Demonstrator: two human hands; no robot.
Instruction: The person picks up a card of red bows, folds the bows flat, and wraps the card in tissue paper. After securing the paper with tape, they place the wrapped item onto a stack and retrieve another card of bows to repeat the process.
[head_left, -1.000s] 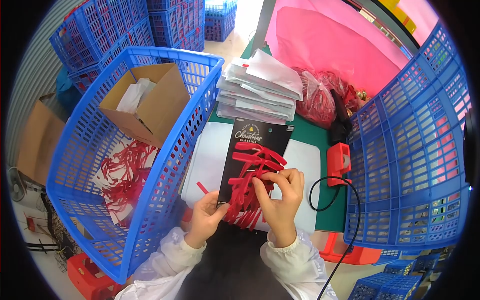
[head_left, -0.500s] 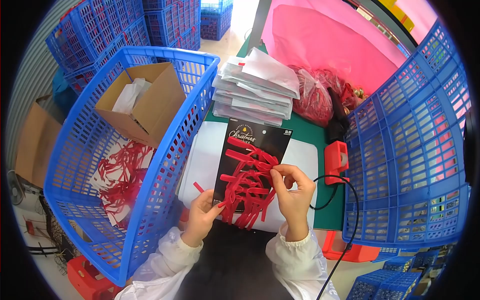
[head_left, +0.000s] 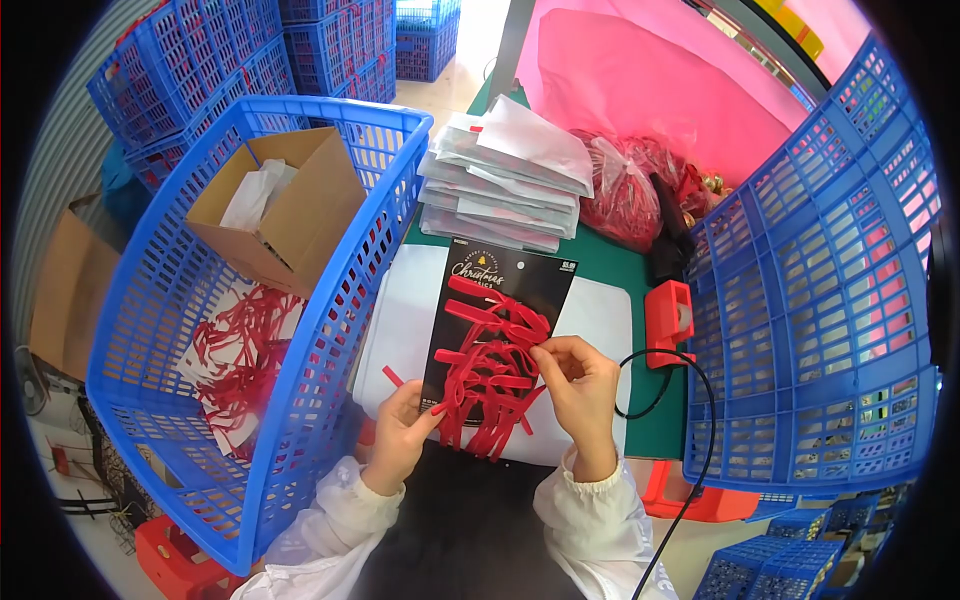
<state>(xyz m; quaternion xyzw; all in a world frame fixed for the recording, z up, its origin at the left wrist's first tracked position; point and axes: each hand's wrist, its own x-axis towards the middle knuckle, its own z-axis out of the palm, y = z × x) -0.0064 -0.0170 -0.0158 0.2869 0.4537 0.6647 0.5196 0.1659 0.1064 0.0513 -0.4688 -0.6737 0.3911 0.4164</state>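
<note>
Card (head_left: 550, 292), partly hidden by ribbons (head_left: 490, 372), between hands (head_left: 584, 388)

Card (head_left: 540, 285) with bows (head_left: 490, 370) over sheets (head_left: 400, 300) on table (head_left: 655, 430), packet stack (head_left: 505, 180) behind card, filled bag (head_left: 620, 195) right of stack, tape dispenser (head_left: 663, 315) right of sheets, basket (head_left: 820, 300) far right, big crate (head_left: 310, 400) left of sheets with carton (head_left: 315, 220) and ribbons (head_left: 245, 360) inside, carton behind ribbons, stacked crates (head_left: 335, 50) behind big crate.

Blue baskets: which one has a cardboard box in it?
The open basket at the person's left, with red ribbons beside the cardboard box. The tilted basket at the right shows no such box.
</note>
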